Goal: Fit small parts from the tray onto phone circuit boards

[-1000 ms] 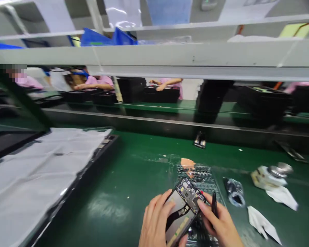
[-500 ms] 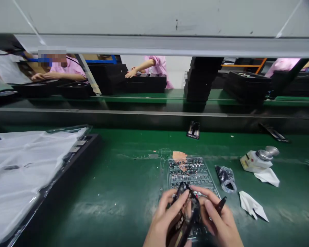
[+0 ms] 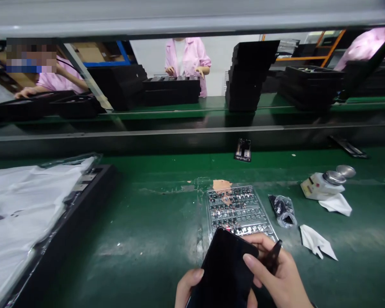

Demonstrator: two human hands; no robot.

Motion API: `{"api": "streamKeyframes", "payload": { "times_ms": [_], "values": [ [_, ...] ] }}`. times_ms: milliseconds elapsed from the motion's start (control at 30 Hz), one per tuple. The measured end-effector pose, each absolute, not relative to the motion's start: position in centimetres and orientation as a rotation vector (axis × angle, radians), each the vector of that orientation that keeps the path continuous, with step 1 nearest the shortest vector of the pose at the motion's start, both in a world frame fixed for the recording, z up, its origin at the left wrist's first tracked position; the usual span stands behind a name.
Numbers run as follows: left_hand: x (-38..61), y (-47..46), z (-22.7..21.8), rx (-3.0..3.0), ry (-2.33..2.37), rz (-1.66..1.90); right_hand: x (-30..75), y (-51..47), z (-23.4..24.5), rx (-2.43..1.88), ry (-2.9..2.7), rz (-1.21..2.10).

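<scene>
A smartphone, its black glass face turned up towards me, is held in both hands near the front of the bench. My left hand grips its left edge, thumb on the side and the other fingers mostly hidden beneath. With thumb and fingers my right hand pinches the phone's right upper edge. Tucked in that same hand is a slim dark tool, probably tweezers, its end sticking up. Just beyond the phone lies a clear plastic tray with rows of small electronic parts, its near end covered by the phone and hand.
At right are a pump bottle with a metal dish top, white cloths and a plastic-wrapped dark piece. An open phone body lies behind. A black box under white sheeting fills the left. Co-workers sit or stand across the bench.
The phone has been turned from its open inner side to its black face. Both hands have shifted their grip, the left one lower. My view has tilted down slightly less.
</scene>
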State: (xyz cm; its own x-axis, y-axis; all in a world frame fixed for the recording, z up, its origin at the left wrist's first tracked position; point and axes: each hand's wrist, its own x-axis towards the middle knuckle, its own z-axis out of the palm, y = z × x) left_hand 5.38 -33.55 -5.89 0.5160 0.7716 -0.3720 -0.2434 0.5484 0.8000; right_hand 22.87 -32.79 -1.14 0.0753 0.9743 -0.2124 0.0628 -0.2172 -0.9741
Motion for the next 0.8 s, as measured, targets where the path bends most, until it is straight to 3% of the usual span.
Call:
{"api": "streamKeyframes", "payload": {
  "times_ms": [267, 533, 700, 800],
  "values": [
    [4.7, -33.9, -6.8, 0.644, 0.813, 0.726, 23.5, -33.0, -1.3, -1.428, -1.229, 1.294],
    [7.2, -32.1, -4.1, 0.392, 0.277, 0.587, 23.6, -32.5, -1.5, -1.450, -1.315, 1.172],
    [6.6, -31.1, -3.3, 0.619, 0.523, 0.861, 25.2, -31.7, -1.8, -1.385, -1.234, 1.063],
    [6.4, -31.1, -2.8, 0.780, 0.727, 0.846, 25.9, -31.3, -1.6, -1.209, -1.127, 1.127]
  ]
}}
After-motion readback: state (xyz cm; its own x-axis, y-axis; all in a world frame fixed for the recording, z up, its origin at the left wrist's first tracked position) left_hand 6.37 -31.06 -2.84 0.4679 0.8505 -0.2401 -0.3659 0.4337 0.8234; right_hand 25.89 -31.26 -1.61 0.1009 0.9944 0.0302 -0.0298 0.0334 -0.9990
